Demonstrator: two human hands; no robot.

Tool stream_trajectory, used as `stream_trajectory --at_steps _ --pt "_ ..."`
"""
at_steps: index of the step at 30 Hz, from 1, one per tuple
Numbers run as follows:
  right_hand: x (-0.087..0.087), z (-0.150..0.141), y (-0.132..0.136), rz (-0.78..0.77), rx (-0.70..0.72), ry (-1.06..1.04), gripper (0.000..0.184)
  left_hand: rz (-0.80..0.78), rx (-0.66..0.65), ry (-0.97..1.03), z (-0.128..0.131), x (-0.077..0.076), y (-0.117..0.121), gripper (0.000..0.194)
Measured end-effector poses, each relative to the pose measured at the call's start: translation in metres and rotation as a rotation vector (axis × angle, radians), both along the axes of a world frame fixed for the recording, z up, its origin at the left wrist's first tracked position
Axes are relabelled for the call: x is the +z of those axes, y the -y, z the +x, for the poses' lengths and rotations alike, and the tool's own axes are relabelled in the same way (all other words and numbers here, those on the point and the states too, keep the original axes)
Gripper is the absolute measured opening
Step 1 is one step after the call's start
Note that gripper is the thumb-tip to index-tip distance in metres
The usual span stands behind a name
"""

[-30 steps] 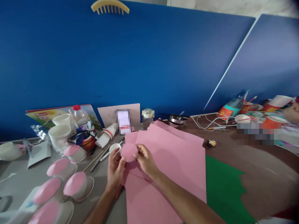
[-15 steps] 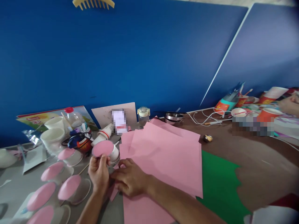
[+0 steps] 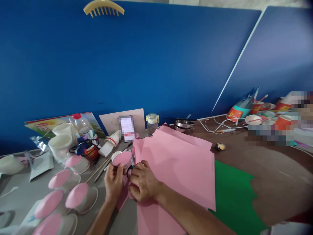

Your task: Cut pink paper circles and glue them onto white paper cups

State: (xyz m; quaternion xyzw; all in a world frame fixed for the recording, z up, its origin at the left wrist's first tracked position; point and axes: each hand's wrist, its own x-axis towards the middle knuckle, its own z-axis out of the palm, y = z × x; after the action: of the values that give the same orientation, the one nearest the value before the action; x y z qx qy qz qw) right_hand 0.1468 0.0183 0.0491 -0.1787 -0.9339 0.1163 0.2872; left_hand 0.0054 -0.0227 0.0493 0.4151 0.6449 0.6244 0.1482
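My left hand (image 3: 113, 182) pinches a pink paper disc (image 3: 123, 158) by its near edge, thumb on top. My right hand (image 3: 144, 182) is closed round the handles of a pair of scissors (image 3: 129, 170); the dark loop and part of the blades show, and the rest is behind my fingers. The blades point away from me, just right of the disc. A white paper cup (image 3: 115, 154) stands partly hidden behind the disc. Pink paper sheets (image 3: 171, 163) lie stacked beneath and beside my right hand, with narrow pink scraps (image 3: 123, 199) between my wrists.
Several cups with pink tops (image 3: 79, 195) stand at left. Behind them are white cups (image 3: 61, 143), a bottle (image 3: 83, 125) and a leaning phone (image 3: 126, 127). A lidded jar (image 3: 152, 122), metal bowls (image 3: 183, 124), a white cable (image 3: 215, 125) and green paper (image 3: 234, 192) lie further right.
The disc went from both hands to my left hand alone, moving left and then partly back. My right hand let go of it, reached down to the scraps and took up the scissors.
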Motion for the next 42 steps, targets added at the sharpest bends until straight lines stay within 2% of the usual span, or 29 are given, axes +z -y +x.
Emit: stream_trajectory --at_steps 3,7,13,18,23,27,32,35,39,42 --pt "0.005 0.003 -0.004 -0.145 -0.035 -0.041 0.018 0.034 0.006 -0.008 0.000 -0.002 0.000 0.022" --pt "0.008 -0.002 -0.009 -0.258 -0.182 -0.016 0.021 0.027 0.030 -0.010 -0.005 -0.007 -0.002 0.022" --pt "0.008 -0.014 -0.004 -0.200 -0.208 0.179 0.008 0.012 0.030 0.075 -0.003 -0.008 -0.003 0.023" --pt "0.015 -0.016 0.005 -0.143 -0.254 0.303 0.014 0.033 0.014 0.108 0.001 -0.004 -0.003 0.023" --pt "0.020 -0.031 0.009 -0.042 -0.212 0.480 0.015 0.048 0.017 0.119 -0.001 -0.008 -0.004 0.023" --pt "0.019 -0.044 0.006 -0.037 -0.214 0.488 0.016 0.065 0.008 0.138 -0.003 -0.010 -0.004 0.023" --pt "0.018 -0.042 0.006 -0.123 -0.263 0.410 0.016 0.084 0.005 0.170 -0.003 -0.008 -0.005 0.025" --pt "0.017 -0.035 0.006 -0.188 -0.299 0.265 0.014 0.099 0.006 0.187 -0.003 -0.008 -0.005 0.027" --pt "0.019 -0.026 -0.004 -0.386 -0.431 -0.134 0.012 0.104 0.006 0.270 -0.001 -0.006 -0.004 0.029" --pt "0.028 -0.018 -0.018 -0.669 -0.458 -0.504 0.014 0.100 -0.006 0.384 0.002 -0.003 -0.004 0.029"
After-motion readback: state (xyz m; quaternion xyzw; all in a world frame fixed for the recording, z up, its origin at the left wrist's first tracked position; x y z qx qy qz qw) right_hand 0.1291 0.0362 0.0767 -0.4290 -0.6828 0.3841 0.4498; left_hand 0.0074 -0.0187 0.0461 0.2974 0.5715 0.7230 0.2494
